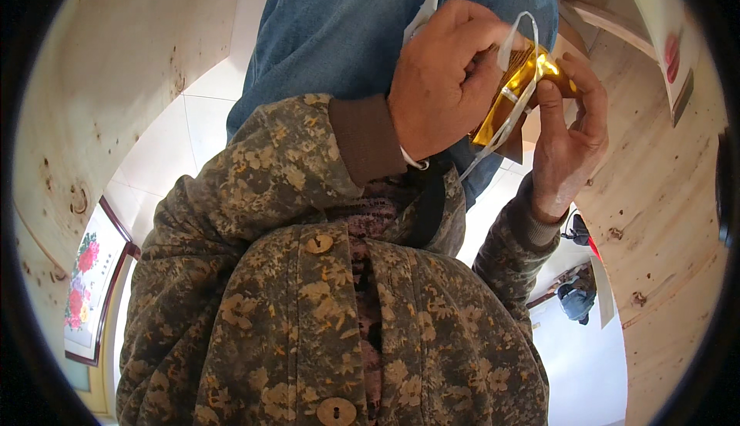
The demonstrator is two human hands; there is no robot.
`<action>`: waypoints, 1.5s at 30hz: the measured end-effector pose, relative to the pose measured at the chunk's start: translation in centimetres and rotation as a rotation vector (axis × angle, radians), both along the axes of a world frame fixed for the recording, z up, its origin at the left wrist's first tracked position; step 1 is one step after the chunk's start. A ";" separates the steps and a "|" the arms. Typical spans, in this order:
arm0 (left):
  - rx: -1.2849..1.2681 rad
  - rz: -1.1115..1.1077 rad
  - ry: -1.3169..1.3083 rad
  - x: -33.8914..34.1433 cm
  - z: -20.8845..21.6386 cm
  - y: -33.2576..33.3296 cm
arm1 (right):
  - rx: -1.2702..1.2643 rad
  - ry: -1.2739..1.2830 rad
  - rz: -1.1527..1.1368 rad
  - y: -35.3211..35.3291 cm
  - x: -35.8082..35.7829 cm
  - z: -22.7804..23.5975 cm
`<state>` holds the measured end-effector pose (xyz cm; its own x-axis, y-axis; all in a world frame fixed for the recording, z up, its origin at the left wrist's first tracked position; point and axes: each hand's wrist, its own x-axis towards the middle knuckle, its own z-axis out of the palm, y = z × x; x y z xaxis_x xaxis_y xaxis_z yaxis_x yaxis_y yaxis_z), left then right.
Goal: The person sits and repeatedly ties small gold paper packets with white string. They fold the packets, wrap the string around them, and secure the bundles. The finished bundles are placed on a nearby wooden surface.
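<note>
A shiny gold foil packet [509, 90] is held up over my knees, at the upper right of the head view. My right hand [572, 125] grips its right end, thumb on the near face and fingers around the far side. My left hand [447, 79] is closed at the packet's upper left edge, its fingertips partly hidden. A thin whitish strip [527, 94] loops up beside the left fingers, crosses the packet's front and hangs down below it. Part of the packet lies behind the left hand.
Jeans-covered legs [331, 40] are under the hands. Pale wooden panels stand on the left [131, 63] and right [655, 218]. Light floor tiles [166, 129] show between. A framed flower picture [92, 287] is at lower left. A dark and blue bundle [576, 295] sits at lower right.
</note>
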<state>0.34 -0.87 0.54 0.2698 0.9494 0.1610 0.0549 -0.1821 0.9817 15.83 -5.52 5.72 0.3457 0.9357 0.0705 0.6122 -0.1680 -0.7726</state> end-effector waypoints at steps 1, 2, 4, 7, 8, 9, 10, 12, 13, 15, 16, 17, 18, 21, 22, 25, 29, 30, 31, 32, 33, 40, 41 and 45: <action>0.026 0.007 -0.001 0.2 -0.2 0.1 | 0.010 0.011 0.002 0.0 0.0 -0.1; 0.039 0.016 0.004 0.4 -0.3 0.2 | 0.020 0.022 0.005 -0.1 0.0 -0.2; 0.056 0.015 0.018 0.6 -0.3 0.3 | 0.007 0.030 -0.006 -0.1 0.1 -0.3; 0.037 -0.020 0.035 0.5 0.0 0.3 | 0.005 0.002 0.007 -0.2 0.1 -0.3; 0.010 -0.034 0.040 0.4 0.1 0.2 | 0.006 -0.012 0.016 -0.2 0.2 -0.3; -0.024 -0.049 0.037 0.3 0.2 0.1 | 0.007 -0.032 0.022 -0.3 0.2 -0.3; 0.022 -0.045 0.040 0.3 0.1 0.3 | 0.009 -0.052 0.028 -0.3 0.2 -0.4; 0.097 -0.041 0.032 0.2 -0.1 0.6 | 0.017 -0.055 0.027 -0.3 0.2 -0.5; 0.107 -0.046 0.045 0.1 -0.1 0.7 | 0.022 -0.038 0.020 -0.3 0.2 -0.5; 0.118 -0.049 0.064 0.1 -0.1 0.6 | 0.032 -0.021 0.008 -0.3 0.1 -0.6; 0.083 -0.054 0.044 0.1 -0.1 0.5 | 0.035 -0.022 0.003 -0.3 0.1 -0.6; 0.040 -0.056 0.018 0.2 0.0 0.4 | 0.036 -0.018 -0.005 -0.3 0.1 -0.6; -0.004 -0.062 -0.012 0.2 0.0 0.3 | 0.037 0.007 -0.015 -0.3 0.0 -0.6; 0.003 -0.068 -0.021 0.3 -0.1 0.2 | 0.044 0.068 -0.037 -0.4 0.0 -0.6; 0.009 -0.070 -0.006 0.3 -0.1 0.2 | 0.055 0.073 -0.034 -0.3 -0.1 -0.6; 0.018 -0.067 0.012 0.4 -0.2 0.3 | 0.066 0.087 -0.038 -0.2 0.0 -0.8; 0.012 -0.077 0.007 0.4 0.0 0.2 | 0.047 0.096 -0.035 -0.2 0.0 -0.7; 0.017 -0.076 0.000 0.3 0.0 0.2 | 0.052 0.081 -0.025 -0.2 0.0 -0.8; 0.039 -0.077 0.021 0.3 0.0 0.3 | 0.056 0.072 -0.015 -0.1 0.1 -0.8; 0.061 -0.076 0.033 0.2 0.0 0.3 | 0.058 0.067 -0.005 -0.1 0.1 -0.8; 0.084 -0.074 0.045 0.2 0.0 0.3 | 0.059 0.070 -0.007 0.0 0.1 -0.9; 0.045 -0.057 0.052 0.2 0.3 0.2 | 0.045 0.107 -0.034 0.0 -0.1 -0.9; 0.043 -0.056 0.042 0.2 0.3 0.2 | 0.043 0.112 -0.034 0.0 -0.1 -0.9; 0.036 -0.056 0.051 0.2 0.2 0.2 | 0.065 -0.031 -0.028 0.1 0.0 -1.0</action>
<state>0.59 -0.64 0.75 0.3315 0.9262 0.1798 0.0937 -0.2219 0.9706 15.84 -5.42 4.72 0.3686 0.9186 0.1421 0.6320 -0.1356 -0.7630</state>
